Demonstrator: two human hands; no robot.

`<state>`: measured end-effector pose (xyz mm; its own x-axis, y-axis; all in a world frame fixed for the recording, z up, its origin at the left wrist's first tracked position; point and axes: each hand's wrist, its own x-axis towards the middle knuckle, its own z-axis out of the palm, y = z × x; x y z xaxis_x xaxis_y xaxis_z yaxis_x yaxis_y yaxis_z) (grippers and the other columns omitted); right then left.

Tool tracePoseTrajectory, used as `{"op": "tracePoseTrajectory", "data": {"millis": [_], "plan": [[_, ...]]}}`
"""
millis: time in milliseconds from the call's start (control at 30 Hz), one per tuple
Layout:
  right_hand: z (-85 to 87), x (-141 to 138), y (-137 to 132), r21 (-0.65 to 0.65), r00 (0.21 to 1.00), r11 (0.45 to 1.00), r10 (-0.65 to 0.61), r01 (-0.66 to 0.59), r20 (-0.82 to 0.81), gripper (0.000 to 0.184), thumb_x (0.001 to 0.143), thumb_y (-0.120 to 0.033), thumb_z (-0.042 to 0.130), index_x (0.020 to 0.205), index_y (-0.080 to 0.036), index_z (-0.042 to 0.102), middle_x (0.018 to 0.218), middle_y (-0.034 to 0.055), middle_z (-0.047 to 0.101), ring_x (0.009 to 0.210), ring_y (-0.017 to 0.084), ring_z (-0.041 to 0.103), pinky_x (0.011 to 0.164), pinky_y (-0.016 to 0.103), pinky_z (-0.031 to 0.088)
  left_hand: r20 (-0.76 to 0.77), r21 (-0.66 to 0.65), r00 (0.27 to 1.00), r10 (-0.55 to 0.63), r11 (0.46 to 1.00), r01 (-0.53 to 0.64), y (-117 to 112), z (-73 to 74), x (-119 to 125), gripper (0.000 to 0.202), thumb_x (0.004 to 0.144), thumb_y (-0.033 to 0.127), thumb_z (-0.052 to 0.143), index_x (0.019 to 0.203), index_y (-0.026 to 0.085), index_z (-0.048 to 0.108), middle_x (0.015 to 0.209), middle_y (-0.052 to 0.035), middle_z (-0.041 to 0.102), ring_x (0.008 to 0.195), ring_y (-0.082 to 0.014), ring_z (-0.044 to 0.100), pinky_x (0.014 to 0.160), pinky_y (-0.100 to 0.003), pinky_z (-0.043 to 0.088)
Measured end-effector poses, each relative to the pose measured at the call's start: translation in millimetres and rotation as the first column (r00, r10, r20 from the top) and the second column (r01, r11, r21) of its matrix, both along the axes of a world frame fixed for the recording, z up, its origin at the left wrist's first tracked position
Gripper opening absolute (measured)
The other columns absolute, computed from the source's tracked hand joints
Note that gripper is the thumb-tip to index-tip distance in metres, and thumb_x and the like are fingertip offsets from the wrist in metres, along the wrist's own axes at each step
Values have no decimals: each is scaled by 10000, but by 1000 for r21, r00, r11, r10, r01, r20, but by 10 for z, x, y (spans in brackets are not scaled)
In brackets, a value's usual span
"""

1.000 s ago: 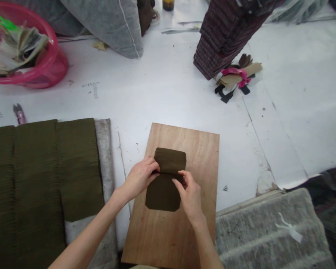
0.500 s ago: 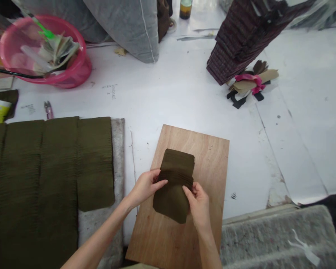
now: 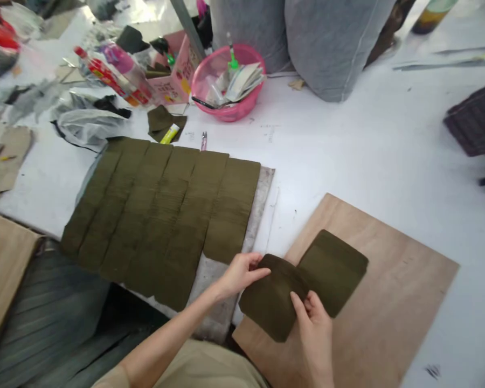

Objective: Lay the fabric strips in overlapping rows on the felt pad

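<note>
A dark olive fabric piece (image 3: 271, 299) is lifted off the left corner of a wooden board (image 3: 392, 318). My left hand (image 3: 242, 274) pinches its upper left edge, and my right hand (image 3: 317, 334) grips its right edge from below. A small pile of the same olive pieces (image 3: 333, 269) lies on the board just to the right of it. To the left, several rows of overlapping olive pieces (image 3: 161, 210) are spread on a grey felt pad (image 3: 262, 194).
A pink basin (image 3: 230, 110) with papers stands at the back, next to bottles (image 3: 109, 73) and a pink box. Grey padded rolls (image 3: 331, 43) lean behind. Small snips (image 3: 203, 141) and a yellow tube (image 3: 170, 133) lie beyond the rows. A dark woven stack (image 3: 475, 121) sits far right.
The view has swung left. Both hands have carried the top olive piece off the pile toward the left edge of the board, nearer the rows on the felt pad.
</note>
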<state>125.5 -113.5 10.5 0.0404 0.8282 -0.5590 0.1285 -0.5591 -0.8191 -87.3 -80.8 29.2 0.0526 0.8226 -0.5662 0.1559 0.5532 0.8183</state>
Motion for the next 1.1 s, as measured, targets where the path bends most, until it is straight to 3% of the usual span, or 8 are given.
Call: {"op": "tracePoseTrajectory", "data": {"millis": [167, 267, 433, 567, 867, 1100], "plan": [[130, -714, 71, -26, 962, 973, 221, -228, -160, 308, 839, -475, 599, 825, -168, 592, 734, 23, 641, 696, 163, 589, 637, 252, 485, -289, 74, 950, 115, 992, -98, -294, 107, -703, 380, 784, 414, 662, 626, 173, 415, 592, 66, 333, 566, -80, 317, 520, -212, 259], [96, -1101, 127, -17, 945, 958, 280, -286, -167, 314, 864, -486, 556, 804, -178, 570, 709, 14, 618, 659, 154, 563, 588, 244, 463, -377, 93, 908, 185, 983, -161, -384, 118, -1047, 391, 784, 457, 649, 646, 182, 407, 602, 66, 343, 564, -83, 329, 527, -213, 274], [-31, -1524, 260, 43, 932, 931, 362, -362, 9, 364, 860, -520, 532, 673, -219, 451, 594, -30, 515, 533, 125, 476, 477, 226, 374, -500, 149, 835, 229, 973, -178, -373, 63, -1419, 354, 819, 486, 589, 679, 180, 477, 611, 49, 428, 580, -101, 403, 565, -221, 329], [-31, -1652, 349, 70, 892, 895, 428, -441, 146, 374, 898, -534, 448, 677, -233, 441, 565, -31, 512, 496, 132, 501, 478, 239, 353, -563, 172, 797, 219, 974, -147, -324, -11, -1546, 319, 841, 459, 562, 699, 177, 521, 614, 44, 484, 579, -102, 436, 578, -220, 338], [-27, -1705, 422, 31, 708, 811, 491, -585, 507, 336, 952, -467, 422, 751, -228, 547, 533, -21, 584, 505, 149, 557, 544, 256, 297, -679, 146, 709, 188, 982, -120, -241, -96, -1593, 309, 819, 477, 587, 702, 192, 563, 610, 32, 559, 561, -113, 484, 559, -226, 332], [-40, -1747, 463, 16, 760, 835, 493, -550, 424, 359, 934, -504, 446, 733, -225, 550, 557, -28, 610, 468, 127, 553, 508, 236, 305, -653, 123, 730, 199, 980, -158, -224, -148, -1664, 321, 815, 497, 586, 715, 192, 584, 611, 29, 574, 560, -118, 503, 572, -229, 357]]}}
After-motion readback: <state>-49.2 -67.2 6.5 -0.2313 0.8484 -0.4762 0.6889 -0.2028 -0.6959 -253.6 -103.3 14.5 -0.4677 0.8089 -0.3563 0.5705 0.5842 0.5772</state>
